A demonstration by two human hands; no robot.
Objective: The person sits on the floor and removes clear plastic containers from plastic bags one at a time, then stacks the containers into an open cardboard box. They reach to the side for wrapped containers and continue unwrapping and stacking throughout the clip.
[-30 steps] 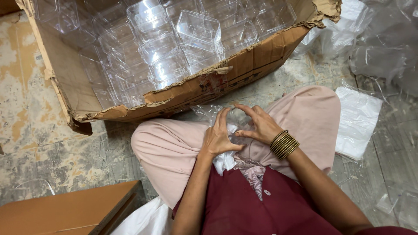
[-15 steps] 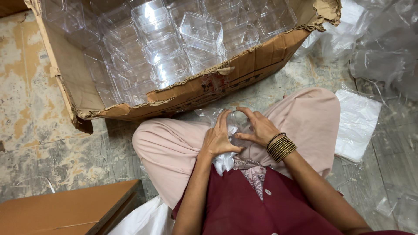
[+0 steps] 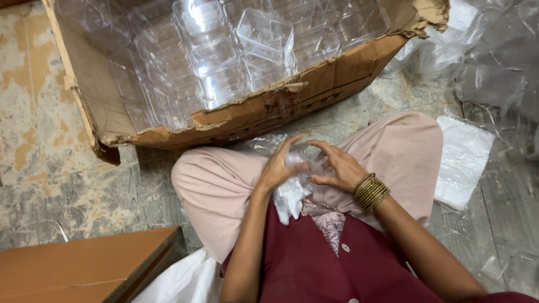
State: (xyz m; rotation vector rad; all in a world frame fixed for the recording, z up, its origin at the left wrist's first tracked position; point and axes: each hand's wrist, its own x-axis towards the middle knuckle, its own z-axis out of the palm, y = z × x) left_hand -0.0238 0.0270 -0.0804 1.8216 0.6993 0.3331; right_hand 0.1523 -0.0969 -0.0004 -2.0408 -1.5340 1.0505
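Note:
I sit cross-legged on the floor in pink trousers. Over my lap, my left hand [image 3: 279, 167] and my right hand [image 3: 337, 166] both grip a small clear plastic container [image 3: 306, 158] between them. A white cloth [image 3: 292, 196] hangs under the container, pressed against it by my left fingers. Gold bangles circle my right wrist. Just beyond my knees stands a torn cardboard box [image 3: 292, 106] filled with several clear plastic containers [image 3: 224, 62].
A stack of white sheets [image 3: 466, 163] lies on the floor to my right. Clear plastic bags and wrapping [image 3: 494, 62] are heaped at the far right. A brown cardboard piece [image 3: 84, 269] lies at the lower left. A white bag [image 3: 179, 280] sits by my left hip.
Both hands have turned the clear container slightly in my lap; my left fingers have closed further over it and the cloth. The view has shifted a little.

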